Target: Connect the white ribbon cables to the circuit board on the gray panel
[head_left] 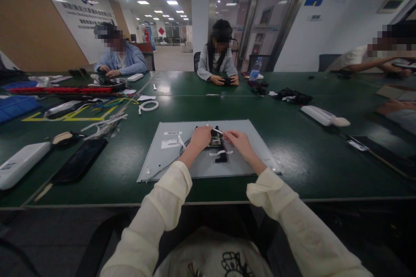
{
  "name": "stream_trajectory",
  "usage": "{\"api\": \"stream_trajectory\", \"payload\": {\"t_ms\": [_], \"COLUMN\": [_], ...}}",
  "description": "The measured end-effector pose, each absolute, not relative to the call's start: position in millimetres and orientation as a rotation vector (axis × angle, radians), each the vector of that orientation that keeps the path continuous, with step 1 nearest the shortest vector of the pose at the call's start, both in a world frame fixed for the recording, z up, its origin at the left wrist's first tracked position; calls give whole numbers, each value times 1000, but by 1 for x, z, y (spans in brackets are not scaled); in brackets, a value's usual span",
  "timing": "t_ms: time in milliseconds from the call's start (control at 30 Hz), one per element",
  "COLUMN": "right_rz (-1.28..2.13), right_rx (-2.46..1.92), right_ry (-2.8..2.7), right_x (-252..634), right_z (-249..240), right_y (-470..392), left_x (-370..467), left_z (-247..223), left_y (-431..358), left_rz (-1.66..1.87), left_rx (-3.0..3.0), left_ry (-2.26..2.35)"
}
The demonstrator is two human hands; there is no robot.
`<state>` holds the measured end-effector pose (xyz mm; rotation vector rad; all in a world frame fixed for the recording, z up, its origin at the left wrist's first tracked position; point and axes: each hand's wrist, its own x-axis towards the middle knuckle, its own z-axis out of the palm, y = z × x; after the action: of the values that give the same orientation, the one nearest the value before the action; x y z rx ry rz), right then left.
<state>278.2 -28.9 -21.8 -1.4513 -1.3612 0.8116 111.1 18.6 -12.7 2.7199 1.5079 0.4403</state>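
A grey metal panel (182,166) lies on the green table, with a small circuit board (216,140) and black brackets (221,156) at its middle. A white strip (217,130) stretches between my two hands above the board. My left hand (201,136) is closed at the strip's left end, over the board's left side. My right hand (238,142) pinches the strip's right end. Another white strip (224,153) lies across the lower bracket. White labels (172,143) and a grey cable are on the panel's left part.
At the left are a black phone (79,161), a white power bank (24,164), cables and a blue bin (17,107). A white tape coil (149,105) lies beyond the panel. Several people sit around the table (182,106); a white device (320,115) is at right.
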Motion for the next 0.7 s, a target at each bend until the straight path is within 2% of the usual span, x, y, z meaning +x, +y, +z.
{"api": "stream_trajectory", "payload": {"t_ms": [467,700], "right_rz": [714,227], "right_rx": [-1506,-1377], "right_ry": [-1462,-1835], "right_x": [281,285], "right_z": [-18,-14], "right_y": [-31,-32], "left_x": [110,109], "left_z": [-15,-15], "left_y": [19,18], "left_rz": [468,505], "left_rx": [2677,2700], "left_ry": [1488,1473]}}
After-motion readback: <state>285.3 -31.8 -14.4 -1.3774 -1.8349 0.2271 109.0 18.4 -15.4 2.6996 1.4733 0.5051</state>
